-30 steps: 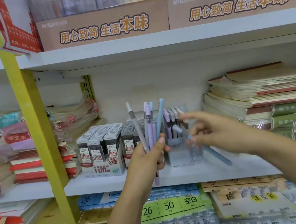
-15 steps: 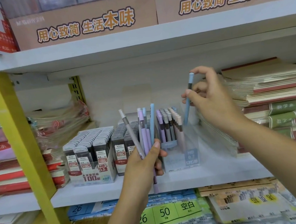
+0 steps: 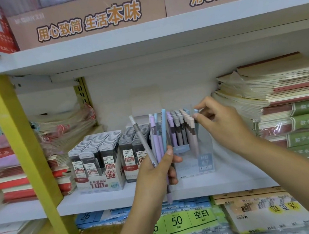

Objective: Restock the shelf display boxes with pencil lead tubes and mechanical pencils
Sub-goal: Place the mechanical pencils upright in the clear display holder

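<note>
— How many boxes are counted?
— Two lead boxes (image 3: 99, 178) and one clear pencil box (image 3: 205, 163) are seen on the shelf (image 3: 101, 200).
— And pencils (image 3: 157, 141)?
— About five are gripped upright in the left hand (image 3: 156, 174). One blue pencil (image 3: 196, 111) is pinched by the right hand (image 3: 225, 124) at the pencil box's right edge.

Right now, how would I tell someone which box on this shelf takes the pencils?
On the white middle shelf, between notebook stacks, the pencil box is the rightmost box, by the right hand. Unlike the lead boxes, it is clear, holds upright pencils and reads HB 0.7.
</note>
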